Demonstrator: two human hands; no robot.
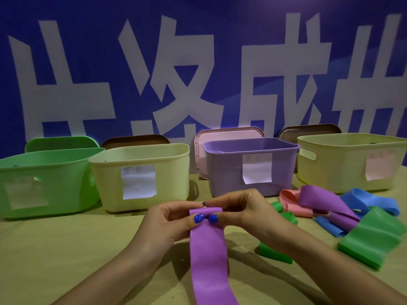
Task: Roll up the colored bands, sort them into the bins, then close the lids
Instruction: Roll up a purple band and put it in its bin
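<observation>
Purple band (pixel 208 256) runs up from the bottom edge to my hands, its top end just turned into the first tight curl, pinched between my left hand (pixel 169 223) and right hand (pixel 240 213), thumbs pressing the front, fingers curled behind. I judge the start is the risky part: the strip looks slick and springy, so if either thumb eases off, the curl may pop open, and uneven pressure could send the roll off crooked, so it cones out to one side. The long tail hangs loose toward me and its lower end is cut off, so I cannot tell how much is left to wind. Beside my right wrist the other bands (pixel 352 219) lie heaped on the bench (pixel 66 249), green, blue, pink and another purple, overlapped so I cannot count them. Beyond stand four open bins; the purple bin (pixel 231 172) sits just past my hands. Its paper label (pixel 256 168) and those on the other bins are too faint to read. Lids (pixel 229 133) lean behind, partly hidden.
</observation>
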